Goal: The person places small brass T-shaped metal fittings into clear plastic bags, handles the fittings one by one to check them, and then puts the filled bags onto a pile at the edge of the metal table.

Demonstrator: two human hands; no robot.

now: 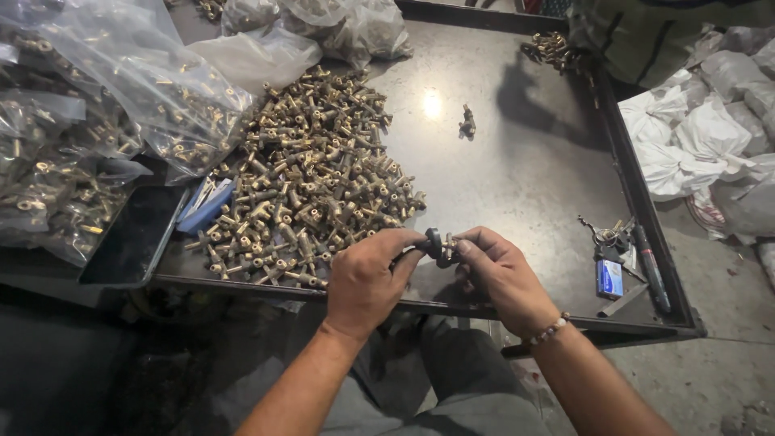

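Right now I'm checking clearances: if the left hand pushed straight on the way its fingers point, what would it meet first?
The left hand points rightward at the small black part it pinches; just beyond that it would meet the right hand, whose fingers hold the same piece.

The small dark part (437,245) sits mostly hidden between both hands' fingertips. Bagged fittings (73,121) run off the left edge. The lone piece (467,123) mid-bench is too small to tell.

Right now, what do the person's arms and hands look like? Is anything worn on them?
Both forearms are bare, with no sleeves and no gloves. The left hand wears nothing. The right hand has a beaded bracelet of pale and darker beads around the wrist. No rings or watch can be made out.
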